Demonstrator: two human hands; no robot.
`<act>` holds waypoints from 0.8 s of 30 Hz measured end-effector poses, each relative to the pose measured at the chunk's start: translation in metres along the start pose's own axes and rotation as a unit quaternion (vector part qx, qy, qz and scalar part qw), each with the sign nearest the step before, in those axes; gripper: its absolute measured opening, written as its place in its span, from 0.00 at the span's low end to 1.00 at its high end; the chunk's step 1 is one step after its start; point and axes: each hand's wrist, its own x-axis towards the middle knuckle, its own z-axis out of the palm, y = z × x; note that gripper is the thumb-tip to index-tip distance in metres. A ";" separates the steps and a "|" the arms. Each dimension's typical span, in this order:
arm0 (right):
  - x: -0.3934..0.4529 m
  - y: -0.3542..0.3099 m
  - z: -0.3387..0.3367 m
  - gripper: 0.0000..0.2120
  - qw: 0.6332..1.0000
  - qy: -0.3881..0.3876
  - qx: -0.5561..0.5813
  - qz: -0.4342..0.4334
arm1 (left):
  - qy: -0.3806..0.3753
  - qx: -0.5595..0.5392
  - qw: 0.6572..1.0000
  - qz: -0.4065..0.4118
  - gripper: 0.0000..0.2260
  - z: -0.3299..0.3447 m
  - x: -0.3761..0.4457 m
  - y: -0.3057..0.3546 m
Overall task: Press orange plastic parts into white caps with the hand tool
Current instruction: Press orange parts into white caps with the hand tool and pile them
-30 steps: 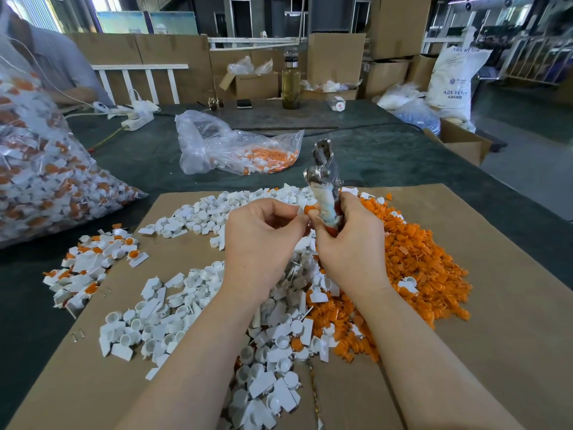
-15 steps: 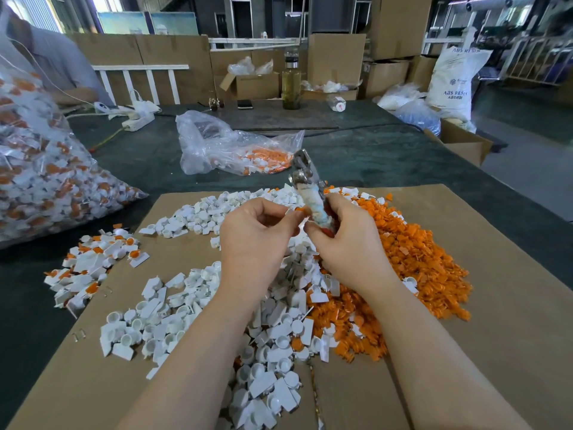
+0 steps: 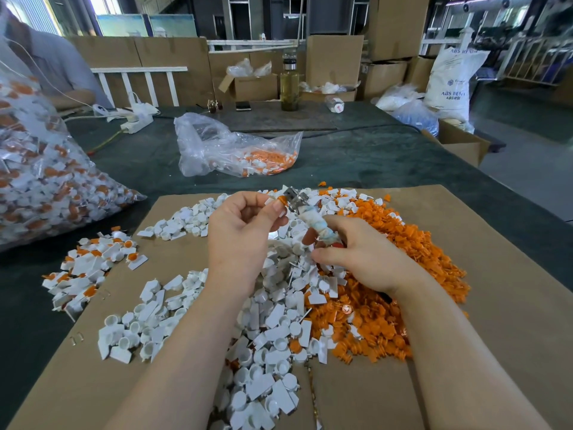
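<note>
Far behind the right hand, off to its right side, stands a big white sack. It has blue letters. Near the bottom they say "ABS RESIN", and a smaller line under that starts with "ABS". The top edge also shows "ABS", with the rest too blurry to read.

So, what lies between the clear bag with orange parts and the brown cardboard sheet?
In the head view, only a bare strip of dark green table cover separates the clear bag from the cardboard sheet; one stray orange part sits near the sheet's edge.
</note>
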 end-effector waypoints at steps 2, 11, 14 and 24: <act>-0.001 0.000 -0.001 0.05 1.000 -0.007 0.002 -0.004 | -0.003 0.003 1.000 0.003 0.04 0.000 0.000 0.000; -0.001 -0.001 0.000 0.07 1.000 -0.021 0.003 -0.012 | -0.015 -0.008 1.000 0.006 0.03 0.000 -0.001 0.002; 0.000 -0.002 0.001 0.13 1.000 -0.015 0.000 -0.009 | -0.017 -0.016 1.000 0.005 0.03 0.000 -0.001 0.002; 0.003 -0.001 0.007 0.07 0.998 0.007 -0.056 -0.023 | -0.017 -0.026 1.000 -0.001 0.05 0.001 0.000 0.002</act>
